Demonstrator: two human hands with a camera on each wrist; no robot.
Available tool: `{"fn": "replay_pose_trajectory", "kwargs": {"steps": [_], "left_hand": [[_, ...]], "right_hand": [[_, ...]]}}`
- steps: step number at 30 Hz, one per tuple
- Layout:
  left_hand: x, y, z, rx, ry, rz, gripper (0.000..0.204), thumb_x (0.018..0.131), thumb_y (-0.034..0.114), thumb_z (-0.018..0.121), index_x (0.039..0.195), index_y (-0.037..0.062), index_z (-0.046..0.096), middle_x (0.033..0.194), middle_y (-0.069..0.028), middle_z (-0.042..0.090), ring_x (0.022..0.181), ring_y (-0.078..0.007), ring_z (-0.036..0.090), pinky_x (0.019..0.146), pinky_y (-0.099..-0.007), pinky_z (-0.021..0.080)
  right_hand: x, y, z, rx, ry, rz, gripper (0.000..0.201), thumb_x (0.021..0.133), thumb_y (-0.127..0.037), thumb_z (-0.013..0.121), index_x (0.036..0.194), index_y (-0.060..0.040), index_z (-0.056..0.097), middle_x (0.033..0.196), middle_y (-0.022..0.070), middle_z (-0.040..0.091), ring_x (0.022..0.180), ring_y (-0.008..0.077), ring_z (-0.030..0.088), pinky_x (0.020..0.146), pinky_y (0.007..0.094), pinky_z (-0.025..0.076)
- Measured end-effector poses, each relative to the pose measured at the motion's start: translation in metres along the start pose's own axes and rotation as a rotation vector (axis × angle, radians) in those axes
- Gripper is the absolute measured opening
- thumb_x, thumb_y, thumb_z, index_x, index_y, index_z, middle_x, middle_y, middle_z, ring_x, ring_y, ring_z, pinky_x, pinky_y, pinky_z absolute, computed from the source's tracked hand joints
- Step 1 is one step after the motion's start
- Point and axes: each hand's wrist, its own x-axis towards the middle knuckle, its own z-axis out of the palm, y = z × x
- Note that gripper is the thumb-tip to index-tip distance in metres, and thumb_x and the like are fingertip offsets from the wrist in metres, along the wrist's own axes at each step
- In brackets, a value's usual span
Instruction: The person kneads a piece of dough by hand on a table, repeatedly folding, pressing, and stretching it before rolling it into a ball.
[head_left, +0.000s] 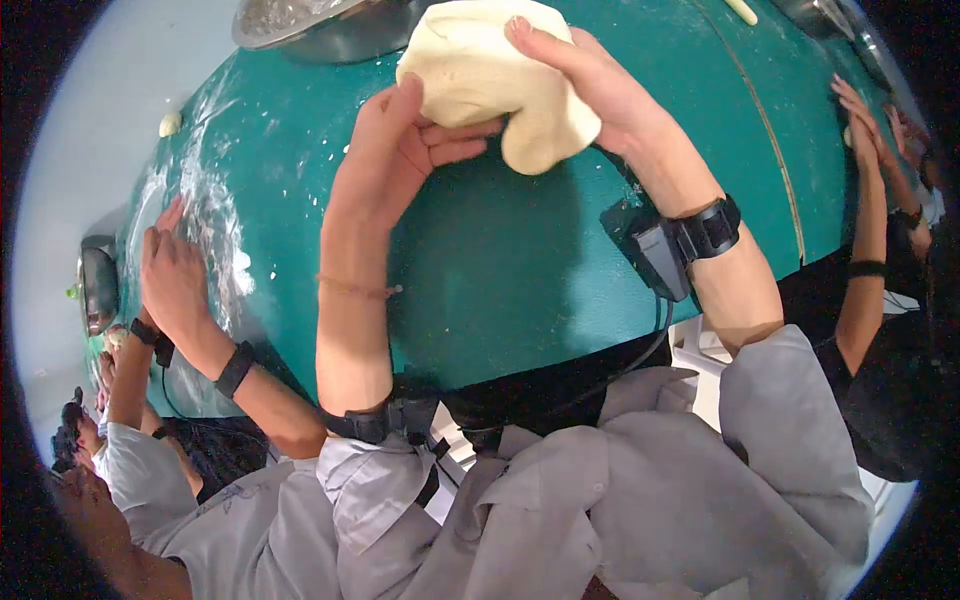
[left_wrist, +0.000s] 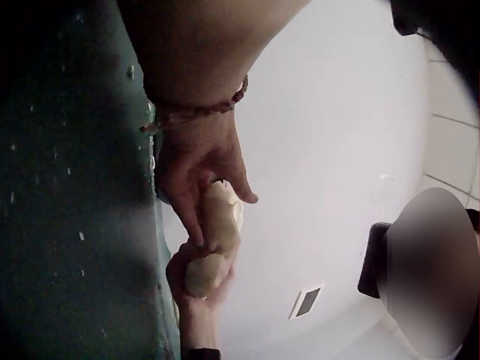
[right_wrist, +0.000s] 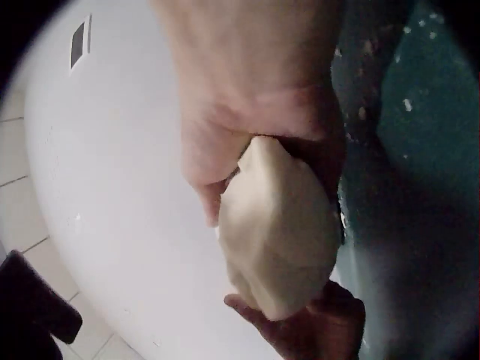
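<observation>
A large, soft piece of pale dough (head_left: 485, 70) is held up over the green tabletop, a thick lobe of it drooping toward the person. On its left side the left hand (head_left: 385, 150) grips the edge, thumb against the dough and fingers reaching beneath. The right hand (head_left: 615, 100) holds the opposite side, its thumb pressed on top and its other fingers hidden under the dough. The left wrist view shows the dough (left_wrist: 221, 217) bulging between both hands. In the right wrist view the folded dough (right_wrist: 281, 232) hangs from the right hand (right_wrist: 259, 120).
A metal bowl (head_left: 340, 35) stands at the table's far edge, just beyond the dough. White flour (head_left: 215, 220) is smeared on the green table (head_left: 480, 300) at left, near another person's hands (head_left: 175, 270). A small dough lump (head_left: 170, 124) lies far left. More people work at right.
</observation>
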Motion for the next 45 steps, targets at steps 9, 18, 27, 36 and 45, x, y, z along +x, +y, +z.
{"fn": "replay_pose_trajectory", "kwargs": {"steps": [9,18,27,36,45], "left_hand": [[0.0,0.0,0.017,0.334,0.238,0.121,0.048,0.074,-0.003,0.073,0.119,-0.0057,0.054,0.11,-0.0139,0.064,0.098,-0.0245,0.066,0.083,-0.0372,0.058],[-0.007,0.003,0.004,0.114,-0.102,0.179,0.052,0.077,0.005,0.072,0.124,-0.0055,0.05,0.113,-0.0173,0.063,0.097,-0.0278,0.067,0.078,-0.0405,0.059],[0.003,-0.014,0.028,0.195,0.078,0.073,0.06,0.101,0.046,0.039,0.135,-0.0044,0.041,0.126,-0.0195,0.057,0.111,-0.0284,0.06,0.097,-0.0412,0.048],[0.006,-0.025,0.039,0.375,0.642,0.384,0.038,0.104,0.035,0.037,0.119,0.0025,0.05,0.108,-0.0076,0.057,0.098,-0.0155,0.054,0.085,-0.0317,0.045],[0.011,-0.025,0.031,0.874,0.772,0.583,0.028,0.102,0.023,0.045,0.104,-0.004,0.051,0.097,-0.01,0.059,0.086,-0.013,0.054,0.076,-0.0292,0.046]], "right_hand": [[0.002,0.0,0.008,-0.211,0.077,0.031,0.052,0.089,-0.045,0.064,0.112,0.0025,0.064,0.098,0.0091,0.069,0.084,0.0145,0.066,0.071,0.0272,0.053],[0.005,0.0,0.006,0.229,-0.136,0.029,0.043,0.092,-0.039,0.062,0.109,0.0005,0.064,0.095,0.0069,0.069,0.082,0.0134,0.067,0.07,0.0279,0.053],[0.009,-0.004,0.012,0.114,0.359,-0.361,0.043,0.094,-0.035,0.059,0.111,0.0037,0.056,0.101,0.0117,0.065,0.086,0.0136,0.06,0.075,0.0274,0.05],[-0.013,0.01,0.049,-0.587,0.252,-0.417,0.049,0.083,-0.035,0.073,0.111,-0.0005,0.052,0.095,0.0117,0.066,0.085,0.0163,0.064,0.072,0.0297,0.051],[0.007,0.036,0.048,-0.312,0.452,-0.44,0.04,0.085,-0.037,0.069,0.091,0.0011,0.057,0.077,0.0184,0.065,0.071,0.0301,0.067,0.062,0.0381,0.051]]}}
